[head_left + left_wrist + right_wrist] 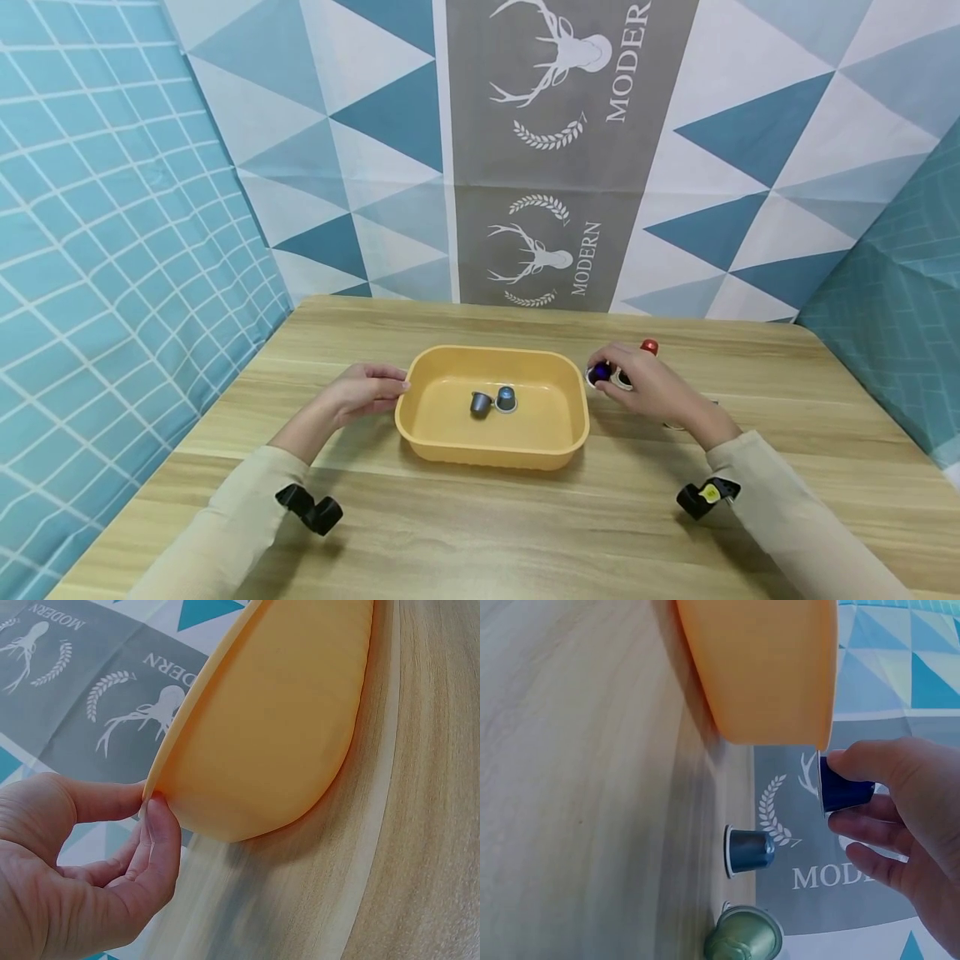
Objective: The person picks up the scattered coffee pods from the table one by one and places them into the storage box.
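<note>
On the table sits a yellow-orange tray (491, 456) holding two coffee capsules, a grey one (480, 406) lying tilted and a blue one (506, 397) standing on its rim. My left hand (365, 392) pinches the tray's left rim between thumb and fingers, as the left wrist view shows closely. Just outside the right end of the tray, my right hand (651, 383) pinches a dark blue capsule (846, 784) between thumb and fingers. In the right wrist view, this capsule is raised off the table, close by the tray's rim.
Behind my right hand a red capsule (649, 346) stands on the table. The right wrist view also has a teal-blue capsule (750, 850) and a green capsule (748, 935) on the wood. A patterned cloth backdrop (397, 167) rises behind the table's far edge.
</note>
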Demonstrator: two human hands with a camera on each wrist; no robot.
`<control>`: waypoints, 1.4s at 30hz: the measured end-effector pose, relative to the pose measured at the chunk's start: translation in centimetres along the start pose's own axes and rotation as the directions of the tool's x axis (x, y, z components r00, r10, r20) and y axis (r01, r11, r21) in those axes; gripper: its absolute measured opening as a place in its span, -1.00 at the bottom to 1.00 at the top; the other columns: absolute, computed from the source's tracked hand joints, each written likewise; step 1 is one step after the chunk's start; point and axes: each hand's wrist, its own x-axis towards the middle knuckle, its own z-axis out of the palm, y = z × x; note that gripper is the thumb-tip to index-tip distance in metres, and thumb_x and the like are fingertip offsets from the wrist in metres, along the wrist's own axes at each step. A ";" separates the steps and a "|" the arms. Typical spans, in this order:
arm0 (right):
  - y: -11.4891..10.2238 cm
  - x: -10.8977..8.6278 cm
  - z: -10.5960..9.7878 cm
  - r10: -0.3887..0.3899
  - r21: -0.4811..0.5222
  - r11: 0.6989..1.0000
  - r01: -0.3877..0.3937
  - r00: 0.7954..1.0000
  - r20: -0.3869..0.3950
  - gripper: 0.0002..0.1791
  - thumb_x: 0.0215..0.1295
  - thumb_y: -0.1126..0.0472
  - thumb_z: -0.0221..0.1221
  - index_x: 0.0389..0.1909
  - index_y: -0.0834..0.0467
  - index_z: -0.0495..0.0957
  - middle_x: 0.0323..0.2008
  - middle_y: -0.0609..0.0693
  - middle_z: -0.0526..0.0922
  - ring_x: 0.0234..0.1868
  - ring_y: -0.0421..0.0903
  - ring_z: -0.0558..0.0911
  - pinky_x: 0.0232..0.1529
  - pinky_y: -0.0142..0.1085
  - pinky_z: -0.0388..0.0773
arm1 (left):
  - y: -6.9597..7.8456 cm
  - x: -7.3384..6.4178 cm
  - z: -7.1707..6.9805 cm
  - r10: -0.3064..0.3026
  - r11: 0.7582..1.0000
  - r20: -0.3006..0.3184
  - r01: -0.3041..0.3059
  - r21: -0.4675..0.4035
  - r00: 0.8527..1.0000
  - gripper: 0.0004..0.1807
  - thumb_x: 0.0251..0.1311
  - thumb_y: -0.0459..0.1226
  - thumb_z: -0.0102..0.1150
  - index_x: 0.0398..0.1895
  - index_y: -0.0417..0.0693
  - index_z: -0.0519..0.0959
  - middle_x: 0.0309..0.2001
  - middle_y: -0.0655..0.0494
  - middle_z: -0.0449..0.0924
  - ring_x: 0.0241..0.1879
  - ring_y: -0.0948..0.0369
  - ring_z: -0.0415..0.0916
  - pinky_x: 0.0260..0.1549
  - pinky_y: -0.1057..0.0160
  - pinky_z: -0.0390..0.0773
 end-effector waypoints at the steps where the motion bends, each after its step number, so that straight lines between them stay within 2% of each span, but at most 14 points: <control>1: -0.1 0.1 -0.1 -0.002 -0.005 1.000 0.002 1.000 0.002 -0.73 0.20 0.27 0.29 -0.08 0.17 0.57 -0.19 -0.02 0.65 -0.19 -0.17 0.62 -0.13 -0.13 0.68 | 0.0 0.0 0.0 -0.001 1.000 -0.003 0.001 0.003 1.000 -0.49 0.26 -0.37 0.13 0.20 -0.50 0.31 -0.18 0.08 0.57 -0.25 0.35 0.58 -0.16 0.42 0.67; 8: -0.9 0.4 -0.6 -0.005 -0.051 0.999 0.006 1.000 0.026 -0.72 0.20 0.25 0.29 -0.07 0.19 0.56 -0.17 -0.01 0.65 -0.15 -0.16 0.61 -0.08 -0.14 0.67 | 0.0 0.0 0.0 0.002 1.000 0.004 -0.002 0.010 1.000 -0.48 0.26 -0.36 0.12 0.21 -0.52 0.29 -0.16 0.06 0.57 -0.23 0.34 0.58 -0.15 0.41 0.67; 23: -3.3 1.5 -1.3 -0.112 -0.071 0.991 0.113 0.993 0.028 -0.71 0.15 0.26 0.33 -0.10 0.18 0.55 -0.22 -0.04 0.63 -0.23 -0.23 0.58 -0.18 -0.24 0.67 | -0.2 0.0 -0.2 0.012 1.000 0.015 -0.012 0.005 1.000 -0.47 0.27 -0.36 0.11 0.22 -0.53 0.28 -0.16 0.07 0.57 -0.23 0.35 0.59 -0.16 0.42 0.67; 30: -4.0 2.9 -1.1 -0.121 -0.070 0.990 0.125 0.991 0.066 -0.71 0.16 0.24 0.33 -0.10 0.16 0.56 -0.21 -0.04 0.65 -0.21 -0.19 0.59 -0.16 -0.22 0.67 | -0.2 0.1 -0.2 0.005 1.000 0.011 -0.005 0.015 1.000 -0.46 0.27 -0.34 0.13 0.23 -0.50 0.29 -0.14 0.06 0.57 -0.22 0.35 0.59 -0.14 0.42 0.66; 38: -4.8 4.2 -1.2 -0.138 -0.091 0.985 0.148 0.984 0.112 -0.74 0.20 0.20 0.31 -0.11 0.16 0.57 -0.24 -0.08 0.65 -0.22 -0.21 0.59 -0.14 -0.24 0.64 | -0.2 0.1 -0.2 -0.001 1.000 0.013 0.002 -0.004 1.000 -0.48 0.27 -0.36 0.12 0.21 -0.50 0.30 -0.21 0.13 0.57 -0.27 0.37 0.58 -0.19 0.45 0.66; 42: -5.1 4.7 -1.4 -0.125 -0.058 0.989 0.135 0.981 0.150 -0.74 0.21 0.21 0.29 -0.10 0.18 0.57 -0.23 -0.07 0.64 -0.22 -0.20 0.58 -0.14 -0.22 0.64 | -0.1 0.1 -0.2 -0.004 1.000 0.013 0.004 -0.011 1.000 -0.49 0.26 -0.36 0.12 0.20 -0.50 0.30 -0.23 0.13 0.56 -0.27 0.36 0.58 -0.20 0.45 0.66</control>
